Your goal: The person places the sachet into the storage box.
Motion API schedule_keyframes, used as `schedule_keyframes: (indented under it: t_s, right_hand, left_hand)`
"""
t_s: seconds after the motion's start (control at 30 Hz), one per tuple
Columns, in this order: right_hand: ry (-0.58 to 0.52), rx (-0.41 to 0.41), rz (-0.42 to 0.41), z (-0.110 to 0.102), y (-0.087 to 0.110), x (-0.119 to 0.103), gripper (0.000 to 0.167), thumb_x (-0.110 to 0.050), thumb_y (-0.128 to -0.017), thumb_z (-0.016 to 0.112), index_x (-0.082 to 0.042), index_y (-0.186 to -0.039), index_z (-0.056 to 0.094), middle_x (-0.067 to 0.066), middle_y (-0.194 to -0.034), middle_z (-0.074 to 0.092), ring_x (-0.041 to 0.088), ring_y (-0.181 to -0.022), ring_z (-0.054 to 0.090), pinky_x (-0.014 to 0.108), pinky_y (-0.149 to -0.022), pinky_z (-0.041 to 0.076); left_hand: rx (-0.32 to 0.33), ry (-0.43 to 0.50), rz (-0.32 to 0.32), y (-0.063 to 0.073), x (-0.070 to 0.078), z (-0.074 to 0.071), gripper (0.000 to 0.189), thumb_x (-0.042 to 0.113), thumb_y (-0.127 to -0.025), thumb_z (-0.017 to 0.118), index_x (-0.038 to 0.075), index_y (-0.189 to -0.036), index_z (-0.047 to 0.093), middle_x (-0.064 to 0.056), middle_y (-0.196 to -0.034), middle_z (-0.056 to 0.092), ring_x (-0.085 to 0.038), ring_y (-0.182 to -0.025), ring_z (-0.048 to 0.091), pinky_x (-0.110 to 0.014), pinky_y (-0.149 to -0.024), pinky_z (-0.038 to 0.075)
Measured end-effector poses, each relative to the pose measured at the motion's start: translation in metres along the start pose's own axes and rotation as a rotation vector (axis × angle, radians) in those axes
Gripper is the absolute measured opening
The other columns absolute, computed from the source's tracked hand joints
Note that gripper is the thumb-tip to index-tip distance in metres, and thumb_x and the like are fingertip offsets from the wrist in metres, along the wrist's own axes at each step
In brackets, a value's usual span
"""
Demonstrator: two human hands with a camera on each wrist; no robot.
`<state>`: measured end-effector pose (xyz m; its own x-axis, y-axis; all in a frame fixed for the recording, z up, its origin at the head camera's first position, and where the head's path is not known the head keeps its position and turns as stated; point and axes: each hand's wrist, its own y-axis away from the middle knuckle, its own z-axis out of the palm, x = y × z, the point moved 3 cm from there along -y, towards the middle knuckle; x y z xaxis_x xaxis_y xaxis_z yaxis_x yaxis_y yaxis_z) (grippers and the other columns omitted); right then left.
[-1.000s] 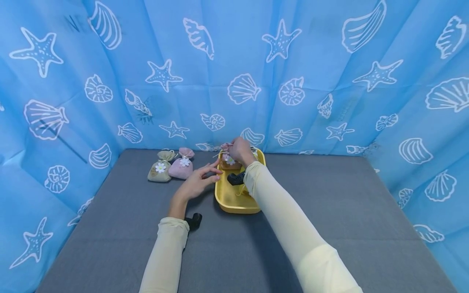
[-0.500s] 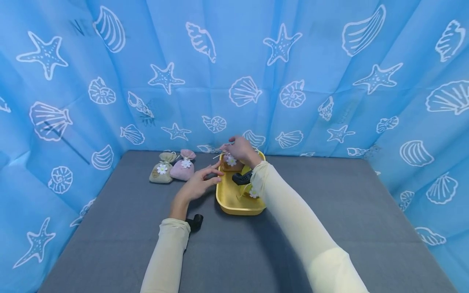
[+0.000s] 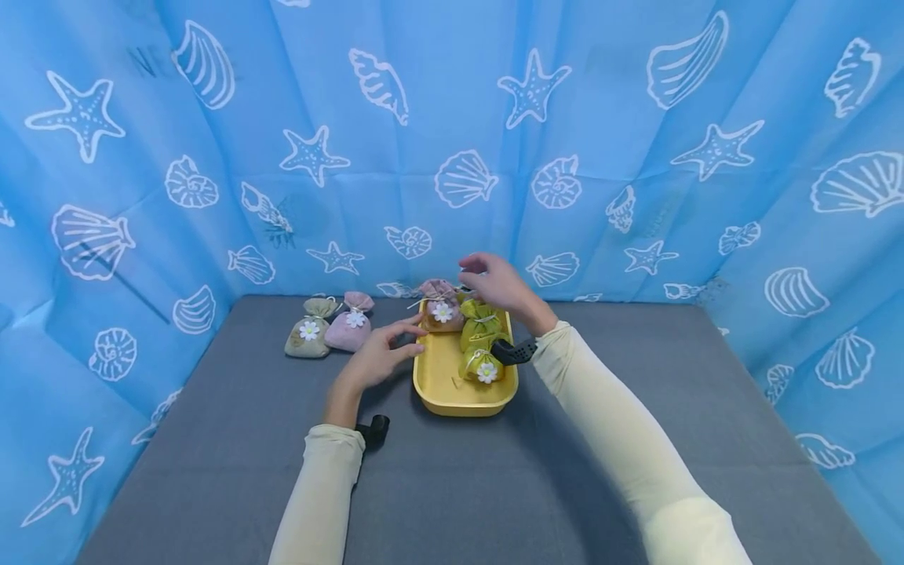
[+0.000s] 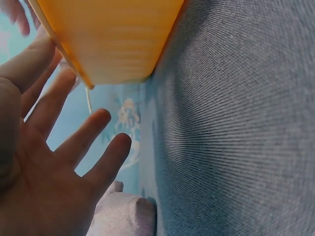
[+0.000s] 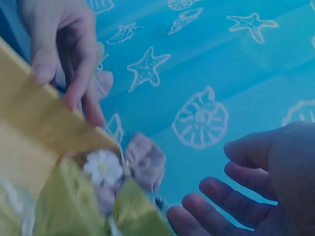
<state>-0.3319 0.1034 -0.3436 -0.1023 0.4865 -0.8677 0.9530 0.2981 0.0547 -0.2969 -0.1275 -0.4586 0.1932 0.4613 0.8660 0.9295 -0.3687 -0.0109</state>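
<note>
A yellow tray (image 3: 452, 392) holds a pink drawstring pouch (image 3: 432, 322) with a white flower in its far left corner. Green drawstring pouches (image 3: 483, 319) line its right side; the nearest one bears a white flower. My left hand (image 3: 377, 361) touches the tray's left rim with its fingertips, fingers spread in the left wrist view. Above the far right end of the tray hovers my right hand (image 3: 503, 286), apart from the pouches. Its fingers are loosely bent and hold nothing, as the right wrist view confirms.
Left of the tray, a beige pouch (image 3: 305, 344) and a lilac-pink pouch (image 3: 346, 336) lie side by side on the grey cloth-covered table (image 3: 438, 486). A blue shell-print curtain (image 3: 410, 196) rises directly behind the table's far edge.
My right hand has let go of the pink pouch in the tray and moved right, uncovering the green pouches. The left hand stays at the tray's rim.
</note>
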Motion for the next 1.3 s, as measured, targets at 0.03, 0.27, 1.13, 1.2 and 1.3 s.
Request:
schedule_keyframes:
  t_s: [0.03,0.27,1.13,1.2,1.3]
  right_hand:
    - [-0.012,0.004,-0.007,-0.003,0.003,0.004,0.046,-0.024,-0.106,0.053,-0.003,-0.147,0.048,0.019,-0.147,0.052,0.044,-0.126,0.059,0.052,-0.103,0.054]
    - [-0.028,0.055,-0.023,-0.021,0.024,0.039,0.042,-0.025,-0.106,0.055,-0.004,-0.142,0.052,0.017,-0.139,0.057,0.037,-0.125,0.058,0.05,-0.101,0.055]
    - [-0.086,-0.098,-0.111,-0.01,0.076,0.134,0.039,-0.022,-0.095,0.073,-0.01,-0.131,0.064,0.012,-0.154,0.048,0.027,-0.107,0.066,0.026,-0.082,0.058]
    - [-0.103,-0.113,-0.119,-0.008,0.077,0.138,0.043,-0.02,-0.095,0.074,-0.009,-0.134,0.062,0.011,-0.158,0.043,0.026,-0.107,0.064,0.024,-0.082,0.056]
    - [-0.11,-0.127,-0.143,-0.005,0.077,0.146,0.049,-0.018,-0.094,0.074,-0.009,-0.14,0.058,0.011,-0.161,0.036,0.025,-0.107,0.061,0.022,-0.084,0.054]
  left_hand:
    - [0.009,-0.001,-0.004,0.0,0.0,0.0,0.036,0.027,-0.099,0.068,0.015,-0.132,0.066,0.011,-0.164,0.04,-0.027,-0.157,0.028,-0.061,-0.125,0.025]
    - [0.051,-0.007,0.001,0.0,-0.001,0.0,0.037,0.029,-0.097,0.071,0.014,-0.131,0.067,0.008,-0.16,0.046,-0.028,-0.154,0.034,-0.062,-0.123,0.03]
    - [0.266,-0.007,0.036,0.004,0.007,-0.017,0.028,0.029,-0.102,0.063,0.017,-0.128,0.067,-0.001,-0.141,0.064,-0.025,-0.138,0.054,-0.054,-0.115,0.045]
    - [0.293,-0.008,0.044,0.005,0.008,-0.021,0.028,0.027,-0.103,0.063,0.017,-0.128,0.067,-0.003,-0.14,0.064,-0.026,-0.138,0.055,-0.054,-0.114,0.046]
    - [0.335,-0.005,0.048,0.007,0.011,-0.026,0.03,0.025,-0.103,0.062,0.017,-0.131,0.065,-0.005,-0.14,0.064,-0.028,-0.138,0.054,-0.053,-0.113,0.046]
